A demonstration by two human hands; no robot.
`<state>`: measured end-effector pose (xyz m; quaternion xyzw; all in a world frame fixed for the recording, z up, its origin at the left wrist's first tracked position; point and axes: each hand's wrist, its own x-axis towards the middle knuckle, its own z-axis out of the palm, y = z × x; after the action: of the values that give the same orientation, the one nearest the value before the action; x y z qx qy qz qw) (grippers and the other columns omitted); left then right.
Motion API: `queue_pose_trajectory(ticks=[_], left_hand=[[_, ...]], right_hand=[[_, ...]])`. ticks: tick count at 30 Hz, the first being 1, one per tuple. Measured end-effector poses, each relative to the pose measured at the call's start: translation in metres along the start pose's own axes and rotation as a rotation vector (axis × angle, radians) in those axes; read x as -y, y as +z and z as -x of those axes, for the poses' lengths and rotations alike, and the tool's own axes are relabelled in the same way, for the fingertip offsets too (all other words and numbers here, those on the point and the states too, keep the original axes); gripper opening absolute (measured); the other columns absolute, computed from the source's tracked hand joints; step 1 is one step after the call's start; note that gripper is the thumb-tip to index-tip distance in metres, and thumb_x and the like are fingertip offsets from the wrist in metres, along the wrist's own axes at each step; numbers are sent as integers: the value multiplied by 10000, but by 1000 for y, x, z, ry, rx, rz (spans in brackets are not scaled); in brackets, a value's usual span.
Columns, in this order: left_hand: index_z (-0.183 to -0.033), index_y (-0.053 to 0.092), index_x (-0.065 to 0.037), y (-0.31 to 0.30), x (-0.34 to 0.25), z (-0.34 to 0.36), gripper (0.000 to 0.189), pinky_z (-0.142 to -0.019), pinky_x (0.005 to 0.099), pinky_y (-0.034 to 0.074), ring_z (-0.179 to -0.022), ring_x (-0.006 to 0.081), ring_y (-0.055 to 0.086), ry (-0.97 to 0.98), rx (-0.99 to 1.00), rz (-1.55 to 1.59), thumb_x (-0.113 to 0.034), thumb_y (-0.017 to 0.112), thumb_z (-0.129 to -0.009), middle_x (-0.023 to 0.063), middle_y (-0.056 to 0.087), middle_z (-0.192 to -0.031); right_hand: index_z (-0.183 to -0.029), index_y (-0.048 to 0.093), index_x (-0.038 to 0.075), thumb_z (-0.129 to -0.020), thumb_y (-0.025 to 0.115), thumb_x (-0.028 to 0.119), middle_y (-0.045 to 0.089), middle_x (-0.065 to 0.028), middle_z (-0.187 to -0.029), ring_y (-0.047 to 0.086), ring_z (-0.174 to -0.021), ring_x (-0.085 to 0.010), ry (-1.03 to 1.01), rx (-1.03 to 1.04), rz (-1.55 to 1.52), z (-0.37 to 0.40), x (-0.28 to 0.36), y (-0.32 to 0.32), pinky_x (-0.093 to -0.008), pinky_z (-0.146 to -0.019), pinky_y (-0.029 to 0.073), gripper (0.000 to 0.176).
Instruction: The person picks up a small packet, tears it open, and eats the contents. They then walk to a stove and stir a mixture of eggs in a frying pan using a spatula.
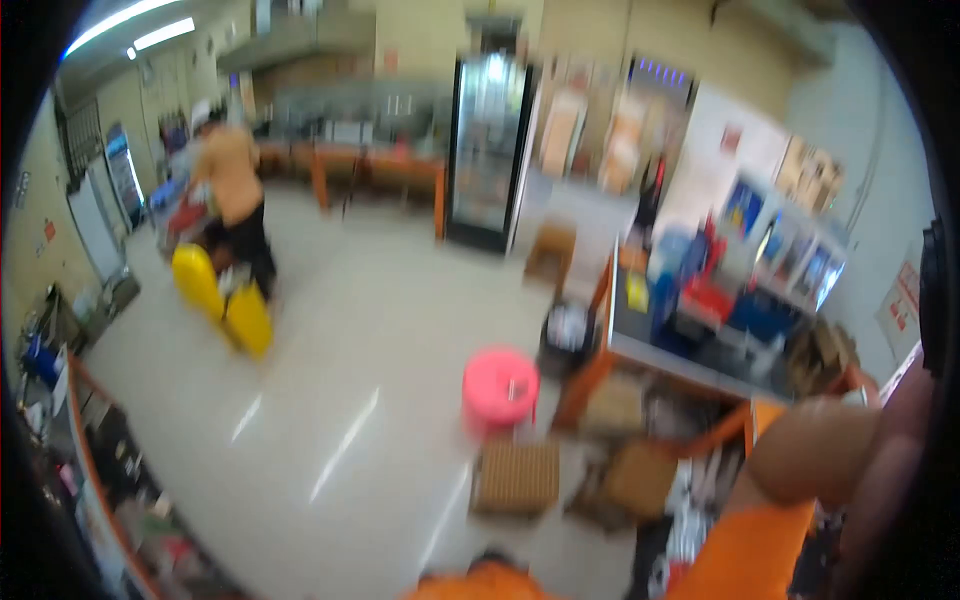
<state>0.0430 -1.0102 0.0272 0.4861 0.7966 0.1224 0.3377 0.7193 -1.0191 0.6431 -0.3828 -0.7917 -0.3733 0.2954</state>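
My bent right arm (pixel 815 455) shows at the right edge, with an orange sleeve (pixel 755 545) below it. The arm runs up along the dark rim of the picture, where the hand itself does not show. My left hand is outside the picture. Nearest the arm stands a dark-topped table (pixel 650 350) with orange legs. Crowded on it are a red container (pixel 707 298), a yellow item (pixel 637 292), a white rack (pixel 800 255) and a brown paper bag (pixel 820 355). Motion blur hides finer detail.
A pink lidded bucket (pixel 500 390), a brown crate (pixel 515 478) and a black bin (pixel 568 335) stand on the floor. Farther left, a person (pixel 232 175) stands behind a yellow wet-floor sign (pixel 222 300). A glass-door fridge (pixel 488 150) is at the back; a cluttered counter (pixel 95 500) lines the left.
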Motion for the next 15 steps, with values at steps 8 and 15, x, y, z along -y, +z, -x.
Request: queue_pose_trajectory(ticks=[8,15], left_hand=[[-1272,536,-31,-54,-235,-142,476,-749,385,516,-910,239,593,352,54,242,-211,670,-852,152,598,-1047],[-1332,495,-35,-134,-275,-239,541,-854,383,516,-1085,240,573,494,-22,302,-187,699,-855,149,565,-1210]], right_hand=[[-1206,575,-47,-914,569,161,608,-159,-996,598,-900,-240,204,-94,171,-25,-46,73,-374,-861,474,359],[-1206,576,-44,-914,570,158,606,-151,-985,597,-887,-234,226,-205,-29,-52,-70,169,-369,-853,474,354]])
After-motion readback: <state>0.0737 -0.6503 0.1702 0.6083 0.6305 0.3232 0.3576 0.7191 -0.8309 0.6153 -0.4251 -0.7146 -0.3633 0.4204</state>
